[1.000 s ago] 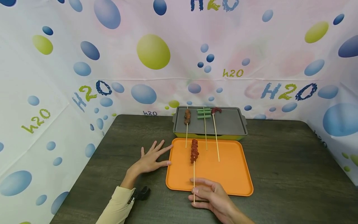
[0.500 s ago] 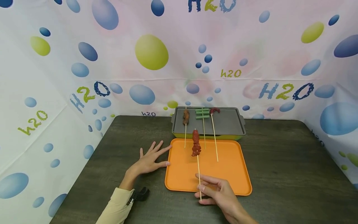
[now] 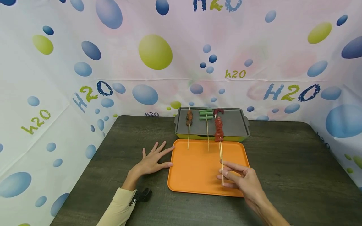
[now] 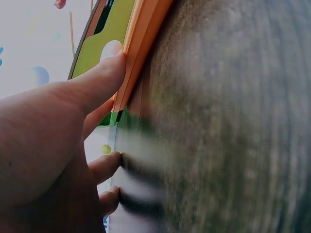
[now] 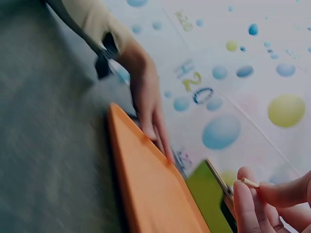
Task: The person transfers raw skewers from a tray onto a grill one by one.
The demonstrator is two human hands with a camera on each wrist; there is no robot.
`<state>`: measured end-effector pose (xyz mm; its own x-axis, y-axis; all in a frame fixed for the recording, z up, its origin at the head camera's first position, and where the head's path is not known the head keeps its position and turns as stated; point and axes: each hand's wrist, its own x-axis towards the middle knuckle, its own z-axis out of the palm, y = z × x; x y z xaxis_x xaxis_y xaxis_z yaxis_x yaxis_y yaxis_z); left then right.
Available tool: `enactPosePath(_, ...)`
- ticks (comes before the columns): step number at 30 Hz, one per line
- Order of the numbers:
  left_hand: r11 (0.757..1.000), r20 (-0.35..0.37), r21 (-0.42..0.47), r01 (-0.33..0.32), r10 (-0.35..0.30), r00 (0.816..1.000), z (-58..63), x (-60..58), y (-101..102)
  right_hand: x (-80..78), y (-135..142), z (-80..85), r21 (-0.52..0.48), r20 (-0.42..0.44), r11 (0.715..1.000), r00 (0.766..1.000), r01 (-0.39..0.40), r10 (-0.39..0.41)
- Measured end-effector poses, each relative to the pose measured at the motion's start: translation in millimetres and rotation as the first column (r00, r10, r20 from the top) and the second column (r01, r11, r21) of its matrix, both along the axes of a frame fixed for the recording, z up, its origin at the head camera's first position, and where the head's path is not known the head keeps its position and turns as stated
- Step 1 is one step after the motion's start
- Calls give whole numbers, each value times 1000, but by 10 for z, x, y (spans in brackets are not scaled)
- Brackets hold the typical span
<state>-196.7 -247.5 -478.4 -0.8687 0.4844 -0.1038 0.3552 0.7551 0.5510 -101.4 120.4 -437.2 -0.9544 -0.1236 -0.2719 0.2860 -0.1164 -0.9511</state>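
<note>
My right hand (image 3: 243,179) pinches the bare stick of a skewer of red meat pieces (image 3: 219,128), held over the orange tray (image 3: 195,172). Its meat overlaps the front edge of the grey griddle (image 3: 236,122) in the head view. The stick's end (image 5: 250,183) pokes out between thumb and fingers in the right wrist view. With fingers spread, my left hand (image 3: 152,161) touches the tray's left rim by thumb and forefinger; the other fingers rest on the table. On the griddle lie a brown meat skewer (image 3: 189,118), a green vegetable skewer (image 3: 206,114) and a curled dark-red skewer (image 3: 218,111), partly hidden.
The griddle has a green-yellow base and stands directly behind the tray. Sticks of its skewers reach forward over the tray. A dark wood table (image 3: 291,163) surrounds both. Behind hangs a white curtain (image 3: 181,56) with blue and green dots.
My right hand has carried the red meat skewer up, rightward and forward, from over the tray's left part to the griddle's front edge. My left hand stays at the tray rim.
</note>
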Motion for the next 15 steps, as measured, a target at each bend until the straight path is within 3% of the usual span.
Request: enactPosePath(15, 1000, 2, 1, 3, -3, 1000, -12, -4, 0, -527, 527, -24, -57, 7, 998, 1000, 26, -25)
